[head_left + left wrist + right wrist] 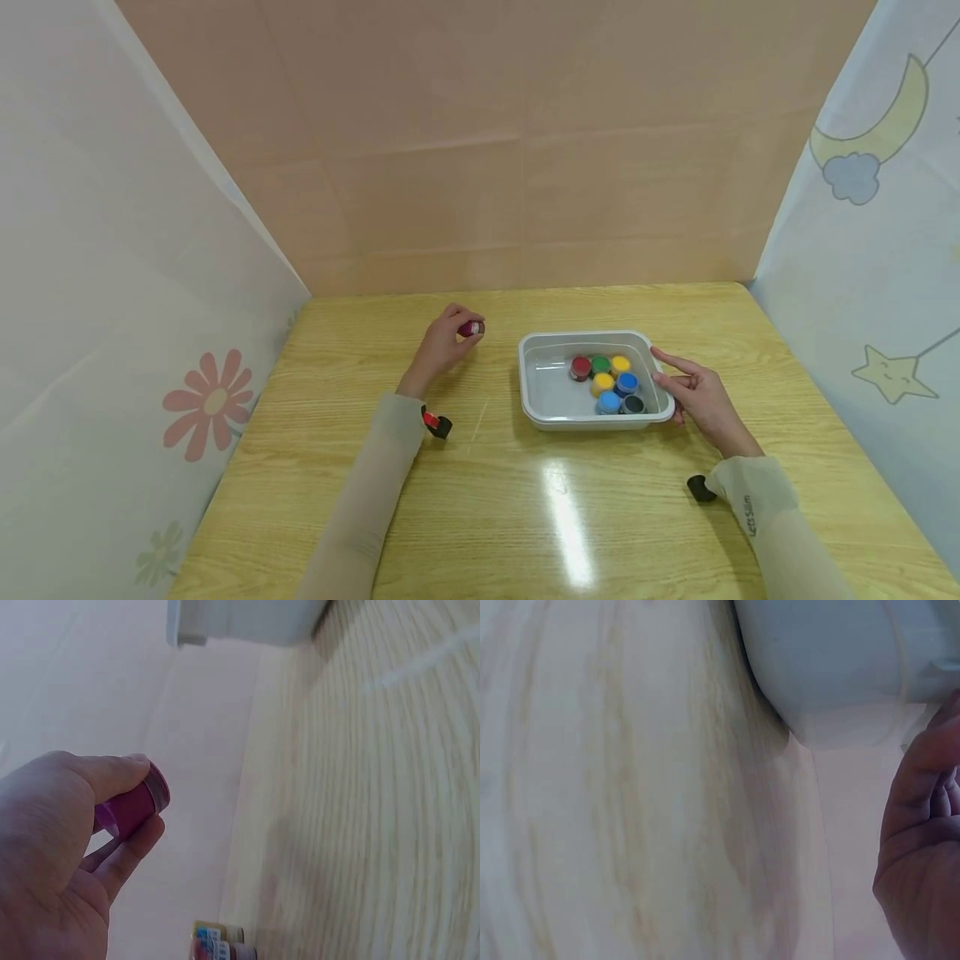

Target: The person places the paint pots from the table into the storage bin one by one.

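My left hand pinches a small magenta paint pot between thumb and fingers, above the table and left of the tray. The pot is tilted on its side in the left wrist view. My right hand grips the right rim of a white plastic tray, thumb over the edge and other fingers outside it. Inside the tray, toward its right half, stand several paint pots: a dark red one, a green one, two yellow ones, a blue one, a light blue one and a black one.
In the left wrist view, small labelled pots stand on the table at the bottom edge. The wooden table meets a beige backdrop behind and printed cloth walls on both sides. Light glares off the table front.
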A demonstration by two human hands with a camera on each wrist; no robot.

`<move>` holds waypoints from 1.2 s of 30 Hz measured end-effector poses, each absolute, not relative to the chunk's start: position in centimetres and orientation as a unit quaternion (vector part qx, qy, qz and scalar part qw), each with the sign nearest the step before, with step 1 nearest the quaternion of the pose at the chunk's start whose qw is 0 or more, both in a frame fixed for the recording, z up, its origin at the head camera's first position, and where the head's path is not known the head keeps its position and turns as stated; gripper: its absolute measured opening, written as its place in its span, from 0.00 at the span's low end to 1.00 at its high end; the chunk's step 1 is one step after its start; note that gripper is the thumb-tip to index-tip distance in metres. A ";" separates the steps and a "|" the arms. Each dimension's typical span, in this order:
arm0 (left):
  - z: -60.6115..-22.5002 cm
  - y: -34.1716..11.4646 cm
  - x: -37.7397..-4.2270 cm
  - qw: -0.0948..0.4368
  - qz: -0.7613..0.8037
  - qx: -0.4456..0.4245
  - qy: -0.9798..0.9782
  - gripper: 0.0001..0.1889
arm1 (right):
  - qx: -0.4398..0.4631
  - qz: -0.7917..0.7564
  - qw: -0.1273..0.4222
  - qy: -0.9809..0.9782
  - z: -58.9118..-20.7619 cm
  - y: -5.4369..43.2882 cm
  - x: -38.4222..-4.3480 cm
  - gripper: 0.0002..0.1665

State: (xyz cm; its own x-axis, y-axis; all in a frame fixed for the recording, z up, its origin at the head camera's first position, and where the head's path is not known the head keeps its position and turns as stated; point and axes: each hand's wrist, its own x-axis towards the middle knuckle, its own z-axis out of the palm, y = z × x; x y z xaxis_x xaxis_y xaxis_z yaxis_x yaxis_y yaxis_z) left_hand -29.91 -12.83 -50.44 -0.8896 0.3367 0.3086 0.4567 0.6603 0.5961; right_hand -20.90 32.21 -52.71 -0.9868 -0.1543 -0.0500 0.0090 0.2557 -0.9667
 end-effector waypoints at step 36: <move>-48.0 -8.3 -27.1 0.090 -0.414 -0.287 -0.859 0.16 | -0.050 -0.620 0.064 0.780 -52.6 32.2 -20.9 0.36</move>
State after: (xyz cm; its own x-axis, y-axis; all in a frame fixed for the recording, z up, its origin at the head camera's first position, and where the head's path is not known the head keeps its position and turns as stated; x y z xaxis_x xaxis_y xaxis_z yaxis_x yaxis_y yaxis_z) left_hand -27.08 -8.34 -48.01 -0.8191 0.4182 0.3926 0.5676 0.4924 0.6598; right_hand -20.86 32.19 -52.62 -0.9867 -0.1583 -0.0375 0.0009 0.2249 -0.9744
